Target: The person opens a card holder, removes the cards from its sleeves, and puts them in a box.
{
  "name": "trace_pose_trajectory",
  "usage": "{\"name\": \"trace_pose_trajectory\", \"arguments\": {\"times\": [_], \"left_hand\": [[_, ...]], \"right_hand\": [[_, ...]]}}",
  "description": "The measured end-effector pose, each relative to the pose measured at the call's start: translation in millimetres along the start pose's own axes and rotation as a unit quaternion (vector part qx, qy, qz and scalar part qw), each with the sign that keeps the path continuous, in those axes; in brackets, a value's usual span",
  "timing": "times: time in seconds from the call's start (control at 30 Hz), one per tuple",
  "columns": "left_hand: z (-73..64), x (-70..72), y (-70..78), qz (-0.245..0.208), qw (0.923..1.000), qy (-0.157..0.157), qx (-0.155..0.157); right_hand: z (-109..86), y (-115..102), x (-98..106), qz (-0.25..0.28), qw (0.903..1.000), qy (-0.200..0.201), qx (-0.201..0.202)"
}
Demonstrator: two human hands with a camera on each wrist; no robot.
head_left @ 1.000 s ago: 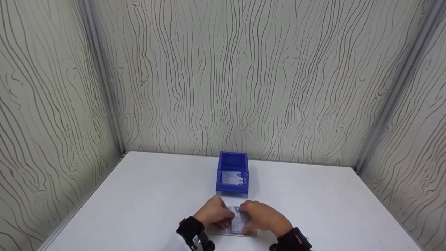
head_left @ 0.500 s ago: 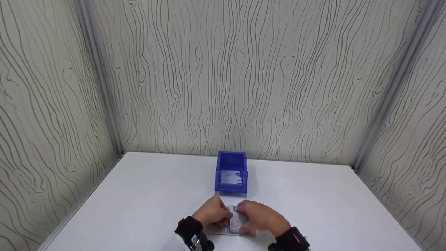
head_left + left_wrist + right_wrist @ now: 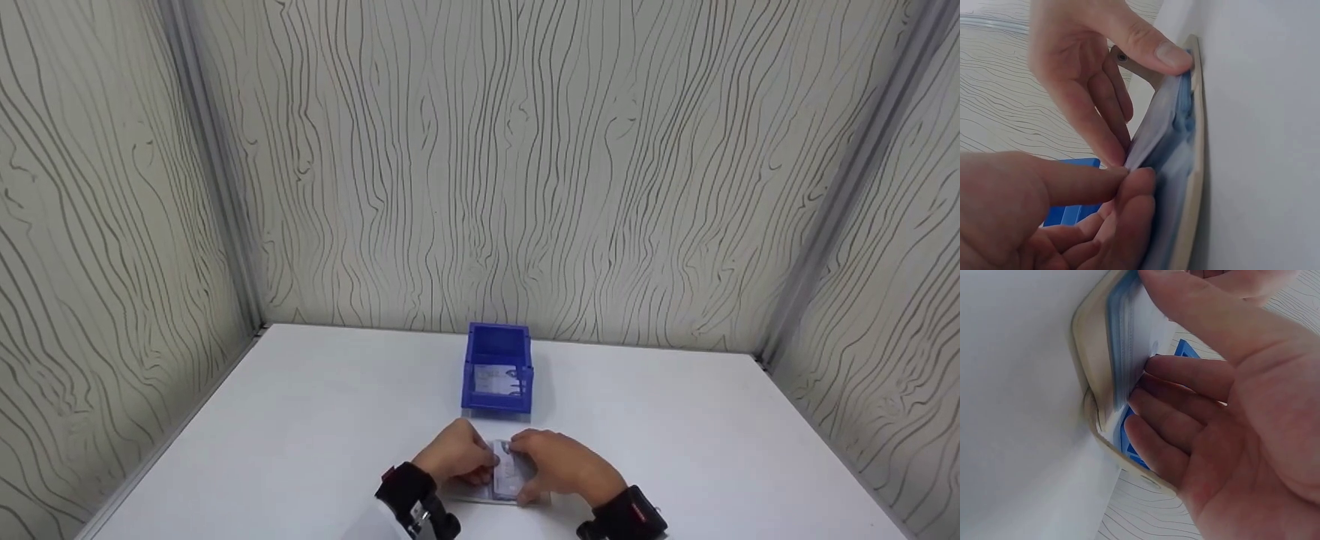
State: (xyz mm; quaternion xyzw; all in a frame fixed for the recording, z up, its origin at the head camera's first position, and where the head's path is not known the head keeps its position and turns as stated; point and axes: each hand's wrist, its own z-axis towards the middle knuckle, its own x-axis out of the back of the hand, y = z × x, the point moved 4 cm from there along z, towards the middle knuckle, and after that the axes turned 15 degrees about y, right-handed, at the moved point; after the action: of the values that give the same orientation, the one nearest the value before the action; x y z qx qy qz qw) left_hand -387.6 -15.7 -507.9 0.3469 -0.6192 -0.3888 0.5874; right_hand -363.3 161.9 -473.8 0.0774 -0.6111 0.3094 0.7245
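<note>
A card holder with a beige cover [image 3: 1090,349], clear bluish sleeves [image 3: 1119,343] and a snap strap [image 3: 1129,464] lies opened on the white table. A white printed card [image 3: 507,472] shows on its sleeves in the head view. My left hand [image 3: 456,454] pinches the card's left edge between thumb and index finger; whether a sleeve is pinched too, I cannot tell. My right hand [image 3: 564,465] grips the sleeve stack across its width, thumb on the near edge and fingers at the far edge.
A blue plastic bin [image 3: 496,405] stands just beyond the hands, with a white printed card [image 3: 492,379] in its front part. The white tabletop [image 3: 337,405] meets wood-patterned panels [image 3: 480,165] at the back and sides.
Both hands keep nearly the same place and hold on the card holder. The head view has shifted slightly.
</note>
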Motion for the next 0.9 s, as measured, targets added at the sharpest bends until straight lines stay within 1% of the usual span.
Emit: {"name": "trace_pose_trajectory", "arguments": {"times": [0.2, 0.37, 0.7, 0.9], "left_hand": [[0.4, 1.2, 0.6, 0.001, 0.9999, -0.006, 0.014], [0.8, 3.4, 1.6, 0.003, 0.9997, -0.01, 0.024], [2.3, 3.6, -2.3, -0.018, 0.9992, -0.011, 0.035], [3.8, 11.4, -4.6, -0.024, 0.998, -0.023, 0.054]], "right_hand": [[-0.5, 0.9, 0.1, 0.006, 1.0, -0.002, -0.006], [-1.0, 0.4, 1.0, 0.011, 0.9999, 0.003, -0.003], [1.1, 3.0, 0.6, 0.003, 0.9999, -0.007, -0.008], [2.3, 5.1, -0.6, 0.004, 0.9997, -0.013, -0.023]]}}
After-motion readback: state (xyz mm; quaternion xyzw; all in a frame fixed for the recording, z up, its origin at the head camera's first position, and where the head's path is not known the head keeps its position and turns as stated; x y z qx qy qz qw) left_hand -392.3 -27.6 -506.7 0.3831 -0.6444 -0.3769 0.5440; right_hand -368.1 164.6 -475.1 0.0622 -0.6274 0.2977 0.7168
